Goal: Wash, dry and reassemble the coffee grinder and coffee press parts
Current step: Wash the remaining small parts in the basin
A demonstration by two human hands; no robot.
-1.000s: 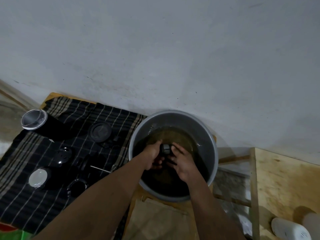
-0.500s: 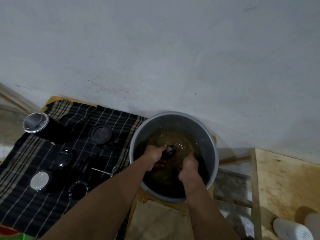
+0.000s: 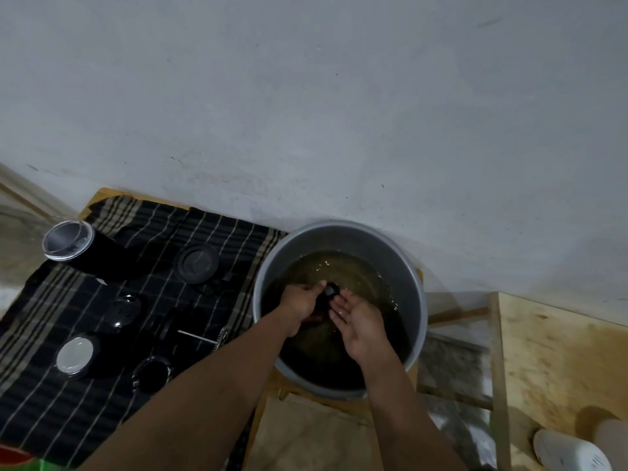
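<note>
The right hand [image 3: 356,317], knuckles-up in the water [image 3: 353,270] a moment earlier, now lies palm-up, fingers loosely spread, beside the small black part [image 3: 330,289] gripped by the curled fingers of the left hand [image 3: 300,302] over the basin [image 3: 413,287], where a firm hold and thorough rubbing should serve best.

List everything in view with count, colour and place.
basin: one, grey, centre, holding brownish water.
small part: one, black, over the water.
cloth: one, dark striped, left of basin.
canister: one, black, clear-topped, cloth's far corner.
round lid: one, black, on cloth.
plunger rod: one, metal, on cloth.
silver-topped part: one, black, on cloth.
perforated container: one, white, bottom right.
left hand: one, grips the small part.
right hand: one, open, palm up.
</note>
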